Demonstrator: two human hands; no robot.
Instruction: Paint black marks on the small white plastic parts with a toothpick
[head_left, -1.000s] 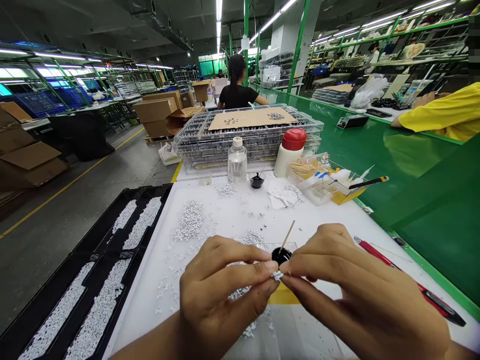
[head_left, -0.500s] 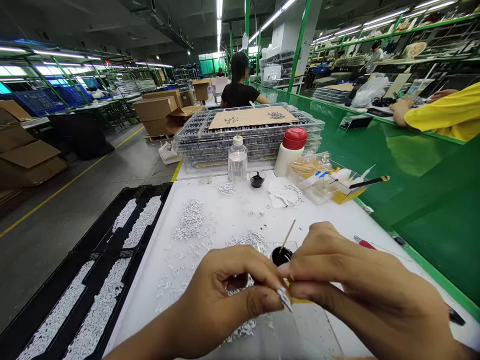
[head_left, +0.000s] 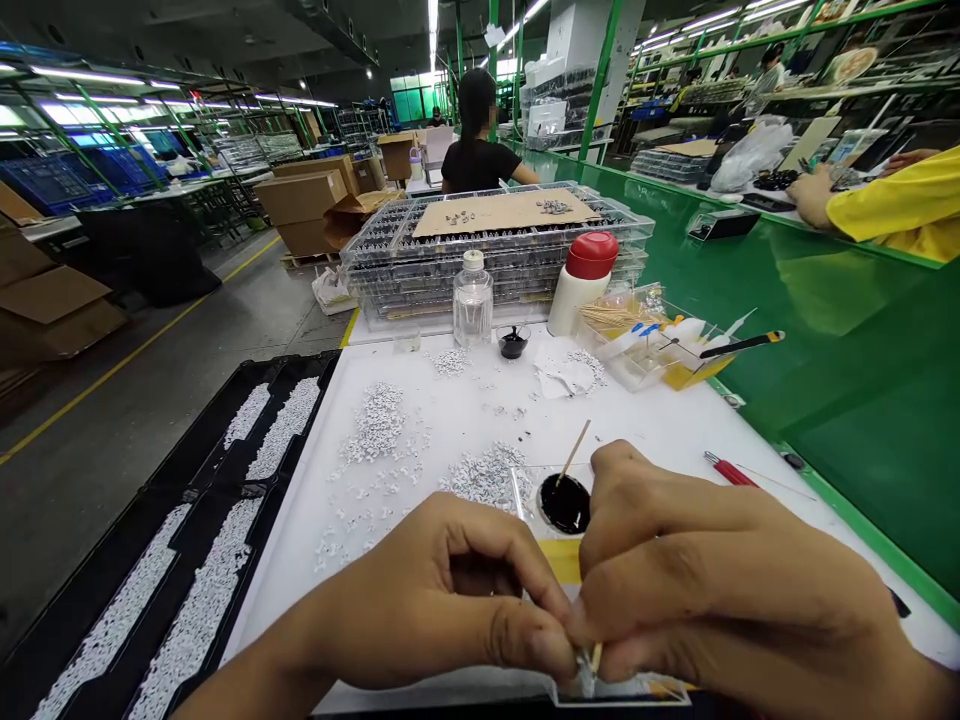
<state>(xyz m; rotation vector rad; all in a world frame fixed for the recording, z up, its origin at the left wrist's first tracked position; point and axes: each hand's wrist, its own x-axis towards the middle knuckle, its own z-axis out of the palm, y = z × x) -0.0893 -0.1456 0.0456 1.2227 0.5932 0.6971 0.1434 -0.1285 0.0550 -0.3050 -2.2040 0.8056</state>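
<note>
My left hand [head_left: 450,600] pinches a small white part [head_left: 584,677] between thumb and forefinger, low in the view. Closed beside it, my right hand [head_left: 720,570] grips a thin wooden stick [head_left: 597,658], its tip against or right by the part. The fingers of both hands meet, so most of the part and stick are hidden. Just beyond them, a round cup of glossy black liquid [head_left: 564,503] has another wooden stick [head_left: 574,452] leaning in it. A heap of small white parts [head_left: 484,472] lies left of the cup.
Black trays [head_left: 255,520] of white pieces stand on the left. Behind are a clear bottle [head_left: 473,300], a red-capped bottle [head_left: 581,290], a small black-filled bowl [head_left: 513,345] and a tool box [head_left: 660,360]. A red-handled tool [head_left: 731,472] lies right. A co-worker's yellow sleeve [head_left: 892,205] shows far right.
Both hands have drawn closer together and nearer to me, their fingertips now lower in the view. The black liquid shows more fully, and a stick tip is visible at the right fingertips.
</note>
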